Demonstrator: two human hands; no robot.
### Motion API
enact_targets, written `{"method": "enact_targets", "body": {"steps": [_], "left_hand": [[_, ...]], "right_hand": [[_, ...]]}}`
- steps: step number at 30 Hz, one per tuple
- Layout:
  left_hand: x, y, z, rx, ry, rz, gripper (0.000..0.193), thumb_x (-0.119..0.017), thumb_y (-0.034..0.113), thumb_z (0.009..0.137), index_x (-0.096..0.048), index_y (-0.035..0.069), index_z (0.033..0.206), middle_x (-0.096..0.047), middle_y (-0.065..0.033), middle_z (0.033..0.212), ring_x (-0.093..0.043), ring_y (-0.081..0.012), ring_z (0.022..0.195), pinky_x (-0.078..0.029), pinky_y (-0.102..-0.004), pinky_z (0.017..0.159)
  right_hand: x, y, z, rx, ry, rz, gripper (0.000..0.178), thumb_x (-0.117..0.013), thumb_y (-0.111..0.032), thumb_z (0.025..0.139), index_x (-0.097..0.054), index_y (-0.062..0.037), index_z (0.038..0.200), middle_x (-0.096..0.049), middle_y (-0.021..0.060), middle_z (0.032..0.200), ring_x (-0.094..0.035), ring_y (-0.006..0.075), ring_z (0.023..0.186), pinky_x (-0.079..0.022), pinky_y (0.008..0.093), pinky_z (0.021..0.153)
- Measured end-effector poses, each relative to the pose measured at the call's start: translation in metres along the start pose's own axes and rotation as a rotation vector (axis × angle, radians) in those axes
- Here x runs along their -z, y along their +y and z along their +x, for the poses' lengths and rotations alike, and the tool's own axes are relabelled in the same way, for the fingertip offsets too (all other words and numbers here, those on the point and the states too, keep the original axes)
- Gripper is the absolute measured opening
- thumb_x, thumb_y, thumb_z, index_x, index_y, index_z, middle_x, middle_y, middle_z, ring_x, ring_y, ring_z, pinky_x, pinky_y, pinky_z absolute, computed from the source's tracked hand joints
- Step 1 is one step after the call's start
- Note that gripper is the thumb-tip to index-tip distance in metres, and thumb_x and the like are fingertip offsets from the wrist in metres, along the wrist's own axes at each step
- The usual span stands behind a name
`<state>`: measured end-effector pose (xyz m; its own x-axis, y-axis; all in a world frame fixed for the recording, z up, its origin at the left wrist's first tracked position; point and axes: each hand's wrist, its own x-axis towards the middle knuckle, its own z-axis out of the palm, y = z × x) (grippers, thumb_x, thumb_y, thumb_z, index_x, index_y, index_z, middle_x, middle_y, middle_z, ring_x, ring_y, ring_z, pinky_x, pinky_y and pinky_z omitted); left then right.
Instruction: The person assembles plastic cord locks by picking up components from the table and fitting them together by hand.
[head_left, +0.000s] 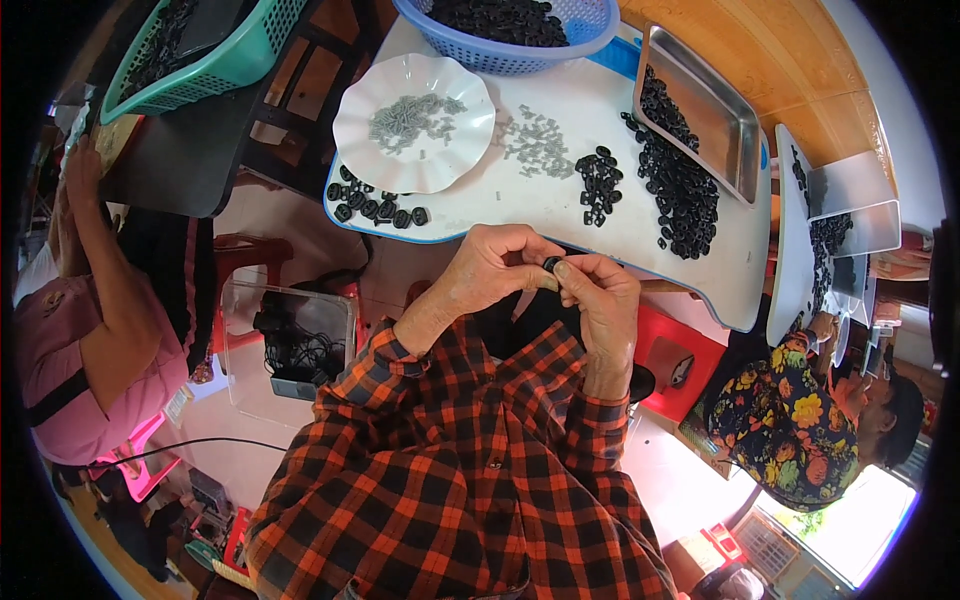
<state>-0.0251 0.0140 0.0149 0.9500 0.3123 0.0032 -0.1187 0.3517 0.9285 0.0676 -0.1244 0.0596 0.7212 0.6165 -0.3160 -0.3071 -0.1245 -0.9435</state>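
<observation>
Just off the table's near edge, my left hand (pixel 497 262) and my right hand (pixel 603 297) meet in front of my chest. Between their fingertips is a small black plastic part (pixel 551 264), pinched from both sides; the fingers cover most of it. Beyond the hands, small clear pieces (pixel 538 143) are spread on the white table (pixel 480 208), with a small pile of black parts (pixel 599 186) to their right. Rounded black pieces (pixel 384 208) lie at the table's left corner, beside a white scalloped plate (pixel 350 122) that holds more clear pieces.
A blue basket (pixel 520 60) of black parts stands at the back. At right, a metal tray (pixel 738 150) tilts over a larger black heap (pixel 680 195). Co-workers sit on both sides, one in a pink shirt (pixel 115 340), one in a floral top (pixel 785 425). A red stool (pixel 675 350) stands near my right arm.
</observation>
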Motion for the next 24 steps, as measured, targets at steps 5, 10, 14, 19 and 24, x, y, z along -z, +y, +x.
{"method": "enact_targets", "body": {"steps": [5, 10, 14, 19, 24], "left_hand": [[0.003, -0.002, 0.001, 0.011, -0.023, -0.007, 0.023, -0.071, -0.001, 0.076, -0.064, -0.003, 0.098, -0.065, -0.0041, 0.084, -0.06, -0.0072, 0.073, -0.05, -0.0209, 0.063], [0.003, -0.003, 0.0, 0.028, -0.019, -0.067, 0.024, -0.071, -0.002, 0.076, -0.064, -0.004, 0.098, -0.065, -0.0048, 0.084, -0.06, -0.0081, 0.072, -0.051, -0.0214, 0.061], [0.004, -0.002, -0.001, 0.035, -0.025, -0.109, 0.024, -0.071, -0.003, 0.075, -0.064, -0.004, 0.098, -0.065, -0.0056, 0.085, -0.06, -0.0086, 0.072, -0.052, -0.0214, 0.061], [0.005, 0.001, -0.002, 0.046, -0.029, -0.128, 0.023, -0.071, -0.002, 0.075, -0.064, -0.005, 0.097, -0.066, -0.0071, 0.085, -0.061, -0.0094, 0.071, -0.052, -0.0223, 0.061], [0.006, 0.002, -0.002, 0.015, -0.058, -0.1, 0.022, -0.071, -0.002, 0.075, -0.065, -0.005, 0.095, -0.066, -0.0081, 0.084, -0.062, -0.0105, 0.071, -0.053, -0.0231, 0.061]], "right_hand": [[0.003, 0.001, 0.001, -0.049, -0.026, -0.022, 0.01, -0.066, -0.005, 0.082, -0.064, 0.0045, 0.085, -0.061, 0.0049, 0.069, -0.05, 0.0078, 0.055, -0.039, 0.0182, 0.051], [0.007, 0.006, 0.003, -0.089, -0.115, 0.123, 0.014, -0.067, -0.01, 0.082, -0.062, 0.0034, 0.084, -0.059, 0.0041, 0.068, -0.05, 0.008, 0.055, -0.04, 0.019, 0.052], [0.01, 0.016, 0.007, -0.082, -0.184, 0.218, 0.014, -0.069, -0.012, 0.081, -0.063, 0.0002, 0.084, -0.06, 0.0025, 0.07, -0.049, 0.0073, 0.058, -0.039, 0.0195, 0.054], [0.009, 0.017, 0.008, -0.067, -0.247, 0.283, 0.015, -0.07, -0.011, 0.08, -0.062, 0.0005, 0.083, -0.059, 0.0027, 0.069, -0.05, 0.0089, 0.06, -0.04, 0.0203, 0.056], [0.009, 0.016, 0.007, -0.074, -0.247, 0.272, 0.015, -0.071, -0.011, 0.08, -0.062, 0.0005, 0.083, -0.059, 0.0035, 0.07, -0.05, 0.0097, 0.06, -0.041, 0.0211, 0.057]]}}
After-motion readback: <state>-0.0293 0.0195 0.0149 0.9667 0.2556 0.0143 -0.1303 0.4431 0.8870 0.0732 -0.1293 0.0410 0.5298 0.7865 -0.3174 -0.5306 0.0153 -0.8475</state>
